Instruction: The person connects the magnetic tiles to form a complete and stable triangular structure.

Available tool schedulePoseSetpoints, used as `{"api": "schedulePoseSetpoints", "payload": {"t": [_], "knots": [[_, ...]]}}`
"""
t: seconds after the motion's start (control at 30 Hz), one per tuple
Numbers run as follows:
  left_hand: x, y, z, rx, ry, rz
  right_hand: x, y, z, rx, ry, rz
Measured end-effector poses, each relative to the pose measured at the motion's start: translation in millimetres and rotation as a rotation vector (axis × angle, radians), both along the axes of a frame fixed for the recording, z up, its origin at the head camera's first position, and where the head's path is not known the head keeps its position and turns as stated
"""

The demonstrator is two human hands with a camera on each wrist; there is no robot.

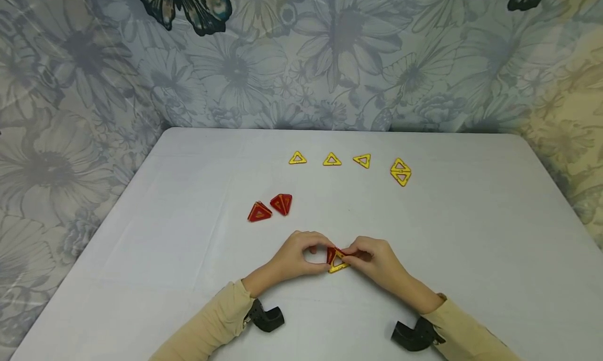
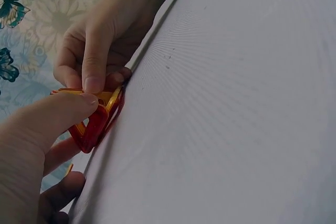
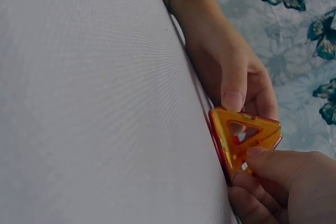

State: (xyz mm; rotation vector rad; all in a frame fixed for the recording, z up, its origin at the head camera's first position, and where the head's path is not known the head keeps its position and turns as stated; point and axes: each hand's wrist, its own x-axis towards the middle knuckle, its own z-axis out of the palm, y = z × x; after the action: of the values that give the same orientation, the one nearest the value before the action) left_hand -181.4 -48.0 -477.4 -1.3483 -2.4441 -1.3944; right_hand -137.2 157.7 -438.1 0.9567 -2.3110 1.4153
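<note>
Behind a white table [image 1: 155, 235] spreads a greyish flowered backdrop [image 1: 348, 42], with dark butterfly motifs [image 1: 202, 10] near its top. Close to the person's side of the table, between both hands, is a red-and-yellow triangular piece [image 1: 331, 254]. The left hand [image 1: 292, 256] pinches its left side between thumb and fingers, while the right hand [image 1: 380, 262] grips its right side likewise (the yellow part has an open triangular middle). Beyond the left hand, two red pyramid-like shapes [image 1: 259, 213] lie near each other. Farther back, three single yellow triangles [image 1: 297, 162] are spaced in a row; right of them, a yellow pair [image 1: 401, 171] meets edge to edge. Tan sleeves [image 1: 207, 322] cover the forearms, with a black device [image 1: 268, 319] at each wrist.
</note>
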Motion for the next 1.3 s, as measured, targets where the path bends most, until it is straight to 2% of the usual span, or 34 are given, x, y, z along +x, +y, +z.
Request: {"api": "schedulePoseSetpoints", "payload": {"t": [0.23, 0.37, 0.47, 0.63, 0.7, 0.8, 0.97, 1.07, 1.17, 1.3], "knots": [[-0.2, -1.4, 1.1, -0.069, 0.032, -0.016, -3.1, 0.4, -4.5, -0.009, -0.066, 0.045], [-0.6, -1.5, 1.7, -0.111, 0.014, -0.02, -4.9, 0.7, -7.0, -0.011, -0.089, 0.06], [-1.4, -2.1, 1.4, -0.121, -0.012, -0.013, -7.0, 0.1, -7.8, -0.014, -0.101, 0.065], [-2.2, -3.5, -0.1, -0.119, -0.01, -0.011, -12.7, 3.0, -11.3, -0.021, -0.14, 0.124], [-2.2, -3.8, -0.2, -0.117, -0.007, -0.009, -17.3, 7.4, -14.4, -0.028, -0.166, 0.123], [-2.0, -4.3, -0.7, -0.11, -0.013, -0.002, -30.6, 19.5, -25.1, -0.038, -0.164, 0.002], [-1.5, -3.0, -1.1, -0.108, -0.018, -0.004, -59.9, 55.2, -45.2, -0.02, -0.125, -0.404], [-1.2, -2.5, -1.0, -0.111, -0.024, 0.0, -75.7, 75.4, -48.0, 0.025, -0.094, -0.585], [-1.1, -3.8, -0.2, -0.116, -0.025, 0.004, -91.0, 89.7, -47.3, 0.084, -0.085, -0.688], [-1.9, -4.9, -0.4, -0.106, -0.007, 0.0, -112.2, 103.0, -46.6, 0.122, -0.079, -0.732]]}}
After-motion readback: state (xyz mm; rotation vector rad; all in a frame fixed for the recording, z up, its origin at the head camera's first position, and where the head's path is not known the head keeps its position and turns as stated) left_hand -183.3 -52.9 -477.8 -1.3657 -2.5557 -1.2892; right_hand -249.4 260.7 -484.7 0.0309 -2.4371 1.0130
